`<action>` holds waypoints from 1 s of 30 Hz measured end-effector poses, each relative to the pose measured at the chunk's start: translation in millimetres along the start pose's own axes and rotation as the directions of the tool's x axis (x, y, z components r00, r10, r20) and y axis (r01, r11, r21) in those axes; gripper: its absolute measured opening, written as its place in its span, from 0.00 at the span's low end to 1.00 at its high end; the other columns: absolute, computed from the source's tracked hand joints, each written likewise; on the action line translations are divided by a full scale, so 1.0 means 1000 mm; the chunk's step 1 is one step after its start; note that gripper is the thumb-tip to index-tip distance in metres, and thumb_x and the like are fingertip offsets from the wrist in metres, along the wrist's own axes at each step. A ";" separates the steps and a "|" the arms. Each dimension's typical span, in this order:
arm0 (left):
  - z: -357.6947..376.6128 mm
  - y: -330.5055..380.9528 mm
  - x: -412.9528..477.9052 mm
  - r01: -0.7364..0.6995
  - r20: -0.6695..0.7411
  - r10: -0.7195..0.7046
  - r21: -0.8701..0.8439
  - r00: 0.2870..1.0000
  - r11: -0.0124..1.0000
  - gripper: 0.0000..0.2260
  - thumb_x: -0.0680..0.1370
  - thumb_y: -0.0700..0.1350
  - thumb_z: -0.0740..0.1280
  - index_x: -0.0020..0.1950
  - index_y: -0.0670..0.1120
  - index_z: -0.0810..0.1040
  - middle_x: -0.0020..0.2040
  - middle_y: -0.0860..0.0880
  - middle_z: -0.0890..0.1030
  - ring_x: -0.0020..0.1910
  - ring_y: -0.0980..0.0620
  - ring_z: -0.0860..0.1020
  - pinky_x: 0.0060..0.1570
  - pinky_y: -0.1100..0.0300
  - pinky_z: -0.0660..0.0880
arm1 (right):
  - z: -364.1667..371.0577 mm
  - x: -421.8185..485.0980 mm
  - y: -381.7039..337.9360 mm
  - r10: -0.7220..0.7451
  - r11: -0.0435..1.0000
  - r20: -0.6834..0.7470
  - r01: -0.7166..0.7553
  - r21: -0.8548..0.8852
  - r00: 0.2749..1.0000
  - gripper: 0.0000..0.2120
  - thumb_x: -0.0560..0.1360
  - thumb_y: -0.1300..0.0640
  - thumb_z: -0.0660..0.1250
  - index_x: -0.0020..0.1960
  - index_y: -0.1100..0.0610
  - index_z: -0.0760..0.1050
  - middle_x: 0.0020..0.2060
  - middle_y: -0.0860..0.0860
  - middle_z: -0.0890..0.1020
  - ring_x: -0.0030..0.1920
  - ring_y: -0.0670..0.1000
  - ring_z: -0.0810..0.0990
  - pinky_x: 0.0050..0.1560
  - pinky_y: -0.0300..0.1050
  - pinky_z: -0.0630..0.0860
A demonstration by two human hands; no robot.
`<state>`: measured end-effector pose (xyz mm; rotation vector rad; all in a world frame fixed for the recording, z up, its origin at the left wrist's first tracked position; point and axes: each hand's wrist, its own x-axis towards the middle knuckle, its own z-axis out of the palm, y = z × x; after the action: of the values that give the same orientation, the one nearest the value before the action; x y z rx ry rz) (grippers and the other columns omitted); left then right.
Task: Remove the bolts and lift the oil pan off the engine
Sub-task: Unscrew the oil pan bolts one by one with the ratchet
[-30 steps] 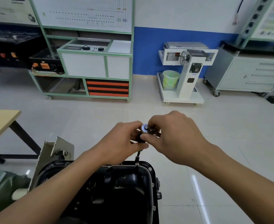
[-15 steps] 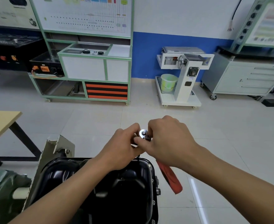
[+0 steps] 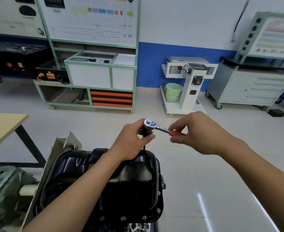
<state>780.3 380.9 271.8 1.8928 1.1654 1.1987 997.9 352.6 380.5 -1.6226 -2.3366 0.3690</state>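
A glossy black oil pan (image 3: pixel 129 186) sits on the engine in front of me, with several bolts (image 3: pixel 158 210) showing along its right and near rim. A ratchet wrench (image 3: pixel 152 124) with a chrome head and red handle stands on a black extension over the pan's far edge. My left hand (image 3: pixel 132 139) grips the socket and extension just under the head. My right hand (image 3: pixel 193 133) pinches the red handle, which points to the right. The extension's lower end is hidden behind my left hand.
A grey-green engine stand bracket (image 3: pixel 60 148) and gearbox (image 3: pixel 2 186) are to the left of the pan. A wooden table (image 3: pixel 2 124) stands further left. Training benches (image 3: pixel 94 72), a white machine cart (image 3: pixel 186 86) and a grey drawer cabinet (image 3: pixel 248 87) line the far wall across open tiled floor.
My right hand has slid from the ratchet head out along the red handle, which has swung from pointing down toward me to pointing right. My left hand stays under the head.
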 end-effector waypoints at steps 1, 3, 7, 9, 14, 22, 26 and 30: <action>0.000 0.000 0.000 0.000 0.015 0.000 -0.007 1.000 1.000 0.09 0.76 0.43 0.74 0.51 0.56 0.79 0.43 0.52 0.83 0.45 0.50 0.82 0.53 0.60 0.78 | 0.001 0.003 0.003 0.002 0.999 -0.038 -0.003 -0.041 0.999 0.04 0.72 0.50 0.76 0.47 0.44 0.85 0.39 0.43 0.85 0.39 0.48 0.81 0.42 0.50 0.81; 0.000 0.000 0.001 0.008 0.040 -0.008 -0.015 0.999 1.000 0.09 0.75 0.44 0.74 0.50 0.56 0.79 0.44 0.54 0.84 0.44 0.53 0.83 0.52 0.61 0.78 | 0.007 0.015 0.005 -0.017 0.990 -0.102 0.003 -0.138 0.995 0.05 0.75 0.54 0.73 0.49 0.47 0.86 0.40 0.48 0.86 0.43 0.53 0.81 0.46 0.52 0.81; 0.001 0.002 0.000 0.037 0.069 -0.033 -0.056 0.997 0.998 0.08 0.72 0.55 0.71 0.50 0.61 0.78 0.43 0.56 0.85 0.40 0.58 0.81 0.47 0.59 0.79 | 0.020 0.041 0.002 -0.139 0.969 -0.172 0.098 -0.227 0.975 0.12 0.79 0.59 0.66 0.58 0.48 0.83 0.53 0.49 0.85 0.54 0.57 0.81 0.51 0.54 0.78; 0.001 0.001 0.000 0.054 0.081 -0.049 -0.064 0.996 0.996 0.09 0.71 0.57 0.70 0.51 0.61 0.79 0.43 0.55 0.85 0.40 0.55 0.81 0.46 0.54 0.81 | 0.027 0.051 0.002 -0.195 0.974 -0.166 0.170 -0.151 0.967 0.18 0.79 0.66 0.63 0.63 0.52 0.82 0.64 0.48 0.82 0.63 0.56 0.78 0.61 0.55 0.76; 0.000 0.001 -0.002 0.079 0.101 -0.068 -0.108 0.993 0.991 0.08 0.74 0.55 0.70 0.51 0.55 0.80 0.45 0.46 0.84 0.42 0.41 0.82 0.47 0.43 0.83 | 0.045 0.058 0.004 -0.221 0.967 -0.178 0.238 0.085 0.959 0.25 0.78 0.73 0.58 0.69 0.55 0.77 0.71 0.48 0.74 0.74 0.49 0.69 0.72 0.36 0.60; 0.003 0.001 -0.002 0.123 0.026 -0.121 -0.121 0.992 0.985 0.03 0.75 0.53 0.69 0.47 0.59 0.82 0.42 0.47 0.83 0.44 0.40 0.82 0.48 0.42 0.82 | 0.040 0.021 0.022 -0.247 0.969 -0.358 0.223 -0.109 0.900 0.11 0.78 0.57 0.70 0.60 0.53 0.83 0.53 0.46 0.86 0.48 0.55 0.74 0.48 0.54 0.76; 0.003 -0.001 0.000 0.084 0.035 -0.081 -0.109 0.996 0.991 0.04 0.75 0.55 0.68 0.48 0.62 0.82 0.42 0.48 0.83 0.44 0.41 0.82 0.47 0.43 0.82 | 0.041 -0.013 0.020 -0.249 0.968 -0.315 0.242 -0.060 0.916 0.05 0.77 0.51 0.70 0.50 0.50 0.83 0.32 0.44 0.80 0.41 0.49 0.69 0.39 0.54 0.75; 0.002 -0.004 0.000 0.066 0.037 -0.063 -0.062 0.997 0.996 0.04 0.77 0.53 0.68 0.48 0.56 0.81 0.42 0.49 0.84 0.43 0.46 0.83 0.48 0.42 0.82 | 0.057 -0.038 0.001 -0.171 0.973 -0.321 0.211 0.096 0.932 0.10 0.76 0.46 0.71 0.53 0.48 0.83 0.31 0.49 0.75 0.37 0.48 0.73 0.40 0.52 0.75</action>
<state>780.2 382.2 267.7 1.8090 1.1484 1.1496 990.5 314.6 324.2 -1.2744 -2.1578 0.2000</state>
